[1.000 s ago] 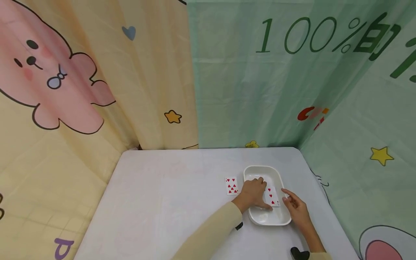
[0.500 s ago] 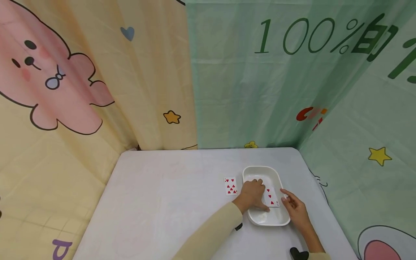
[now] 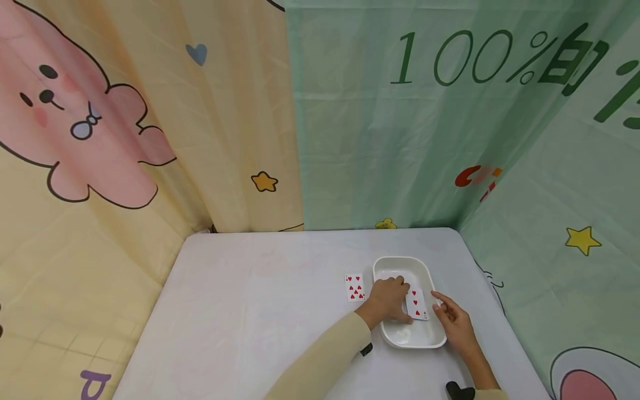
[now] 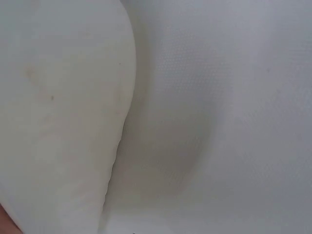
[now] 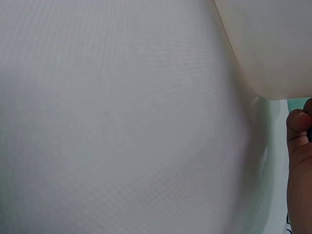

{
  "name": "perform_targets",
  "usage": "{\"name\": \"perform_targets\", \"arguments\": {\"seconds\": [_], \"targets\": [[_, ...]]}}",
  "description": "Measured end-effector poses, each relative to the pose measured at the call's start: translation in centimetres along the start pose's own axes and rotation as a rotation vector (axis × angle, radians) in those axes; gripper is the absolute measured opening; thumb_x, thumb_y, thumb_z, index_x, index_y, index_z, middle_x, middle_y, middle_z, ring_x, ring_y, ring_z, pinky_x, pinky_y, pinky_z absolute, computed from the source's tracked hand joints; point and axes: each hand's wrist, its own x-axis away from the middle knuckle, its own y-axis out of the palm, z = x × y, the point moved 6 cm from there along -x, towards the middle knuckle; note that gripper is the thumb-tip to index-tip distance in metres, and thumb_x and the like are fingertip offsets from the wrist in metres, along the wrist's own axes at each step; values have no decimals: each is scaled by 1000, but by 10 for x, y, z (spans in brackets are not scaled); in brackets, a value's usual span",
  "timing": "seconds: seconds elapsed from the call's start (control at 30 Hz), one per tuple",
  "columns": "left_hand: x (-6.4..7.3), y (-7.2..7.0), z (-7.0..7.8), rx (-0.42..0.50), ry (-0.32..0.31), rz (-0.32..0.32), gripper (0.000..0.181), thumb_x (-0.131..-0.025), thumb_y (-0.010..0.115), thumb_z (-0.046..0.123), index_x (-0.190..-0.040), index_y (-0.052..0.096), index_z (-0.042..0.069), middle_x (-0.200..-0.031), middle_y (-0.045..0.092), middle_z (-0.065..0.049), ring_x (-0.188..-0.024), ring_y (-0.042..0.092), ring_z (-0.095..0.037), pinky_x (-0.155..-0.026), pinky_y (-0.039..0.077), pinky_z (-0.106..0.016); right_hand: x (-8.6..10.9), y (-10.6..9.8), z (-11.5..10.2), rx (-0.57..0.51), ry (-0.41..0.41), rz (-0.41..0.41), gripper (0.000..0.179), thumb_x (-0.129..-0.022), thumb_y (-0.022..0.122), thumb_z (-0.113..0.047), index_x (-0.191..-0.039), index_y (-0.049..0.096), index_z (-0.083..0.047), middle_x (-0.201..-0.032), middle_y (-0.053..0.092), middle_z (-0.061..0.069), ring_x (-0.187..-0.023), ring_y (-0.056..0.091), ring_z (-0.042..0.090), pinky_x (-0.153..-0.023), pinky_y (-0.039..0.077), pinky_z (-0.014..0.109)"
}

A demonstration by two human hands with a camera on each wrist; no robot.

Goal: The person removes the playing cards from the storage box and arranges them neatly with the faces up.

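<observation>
A white tray (image 3: 414,336) stands on the right half of the table. In it lie playing cards (image 3: 416,304), the top one showing red hearts, with another edge peeking out beneath. My left hand (image 3: 391,297) reaches over the tray's left rim and holds the cards, thumb at their near edge and fingers toward the far edge; its palm hides part of them. At the right rim, my right hand (image 3: 456,323) holds the tray with thumb and index fingertips over the edge. The right wrist view shows some of its curled fingers (image 5: 298,122) beside the tray's outer wall (image 5: 278,48).
Left of the tray, a hearts playing card (image 3: 355,287) lies face up on the white table (image 3: 250,311). Printed curtains (image 3: 360,122) enclose the table at the back and sides. The left wrist view shows mostly the tray's outer wall (image 4: 63,112) and tablecloth.
The cards in the tray have turned slightly, and a lower edge now shows at their left side. Both hands stay nearly in place; the head view has shifted a little.
</observation>
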Motion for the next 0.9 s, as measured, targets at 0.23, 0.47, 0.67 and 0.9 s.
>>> {"name": "perform_targets", "arguments": {"seconds": [0.23, 0.47, 0.67, 0.9], "targets": [[2, -4, -3, 115, 22, 7, 87, -77, 72, 76, -148, 51, 31, -135, 57, 13, -114, 60, -6, -89, 54, -26, 1, 0, -1, 10, 1, -4, 37, -103, 61, -7, -138, 59, 5, -85, 47, 4, -65, 43, 8, -53, 40, 28], [6, -9, -6, 163, 53, 39, 86, -78, 74, 72, -150, 50, 31, -135, 58, 13, -111, 60, -3, -88, 55, -23, 1, -1, -2, 18, 18, -6, 37, -104, 61, -9, -138, 59, 4, -86, 48, 2, -66, 44, 8, -53, 41, 28], [8, -11, -7, 161, 62, 47, 86, -77, 76, 71, -150, 50, 32, -136, 58, 13, -114, 61, -4, -88, 56, -23, 1, -1, -1, 28, 27, -6, 37, -104, 60, -8, -139, 59, 3, -87, 48, 3, -66, 44, 8, -53, 41, 27], [9, -9, -7, 144, 73, 48, 88, -76, 75, 74, -150, 49, 35, -136, 58, 13, -114, 60, -4, -89, 56, -25, 1, -1, -1, 29, 36, -7, 37, -104, 60, -8, -139, 59, 3, -87, 49, 4, -66, 44, 9, -54, 42, 26]]}}
